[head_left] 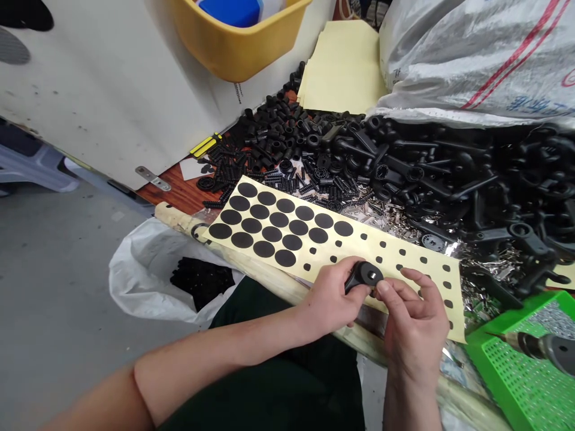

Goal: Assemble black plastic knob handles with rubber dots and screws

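A yellow plastic bin [238,48] holds something blue, a white plastic bag [139,275] on the floor holds small black parts [202,281], and a green perforated basket [516,377] at lower right holds silver pieces [552,323]. Just above a yellow sheet [431,246] of black adhesive dots [269,227], a black plastic lever handle [363,276] with a round, hollow-centred head sits gripped in the closed left hand [330,296], while the right hand [415,326] pinches its edge between narrowly closed fingers
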Tool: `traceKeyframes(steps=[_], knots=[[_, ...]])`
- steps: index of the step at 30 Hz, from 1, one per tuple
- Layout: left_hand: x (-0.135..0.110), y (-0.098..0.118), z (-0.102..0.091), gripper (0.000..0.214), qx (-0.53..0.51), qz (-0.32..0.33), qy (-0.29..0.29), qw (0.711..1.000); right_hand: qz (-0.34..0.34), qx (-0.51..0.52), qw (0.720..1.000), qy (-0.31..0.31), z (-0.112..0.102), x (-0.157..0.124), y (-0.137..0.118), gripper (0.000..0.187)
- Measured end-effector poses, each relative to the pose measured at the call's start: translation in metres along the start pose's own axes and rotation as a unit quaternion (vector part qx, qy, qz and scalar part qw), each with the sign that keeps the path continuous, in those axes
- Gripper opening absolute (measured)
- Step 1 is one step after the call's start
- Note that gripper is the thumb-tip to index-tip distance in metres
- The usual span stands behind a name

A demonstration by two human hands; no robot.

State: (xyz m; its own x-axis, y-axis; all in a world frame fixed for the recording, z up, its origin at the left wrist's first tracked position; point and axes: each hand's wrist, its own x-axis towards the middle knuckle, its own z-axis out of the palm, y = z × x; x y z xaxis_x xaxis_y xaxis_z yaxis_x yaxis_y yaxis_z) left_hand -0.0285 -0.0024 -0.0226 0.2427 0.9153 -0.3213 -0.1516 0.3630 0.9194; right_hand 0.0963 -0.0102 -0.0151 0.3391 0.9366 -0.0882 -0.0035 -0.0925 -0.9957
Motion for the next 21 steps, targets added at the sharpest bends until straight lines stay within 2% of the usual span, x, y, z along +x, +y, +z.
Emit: traceKeyframes(steps=[9,21], knots=[[-0.001,-0.0002,-0.001,0.024,0.048,0.027,0.002,0.998,0.014,0.027,1.0,0.003,0.0002,-0.0007,0.0012,0.046],[-0.0012,-0.0018,-0.0006,0.032,0.063,0.03,0.019,0.997,0.01,0.009,1.0,0.009,0.0019,-0.0016,-0.0011,0.046]])
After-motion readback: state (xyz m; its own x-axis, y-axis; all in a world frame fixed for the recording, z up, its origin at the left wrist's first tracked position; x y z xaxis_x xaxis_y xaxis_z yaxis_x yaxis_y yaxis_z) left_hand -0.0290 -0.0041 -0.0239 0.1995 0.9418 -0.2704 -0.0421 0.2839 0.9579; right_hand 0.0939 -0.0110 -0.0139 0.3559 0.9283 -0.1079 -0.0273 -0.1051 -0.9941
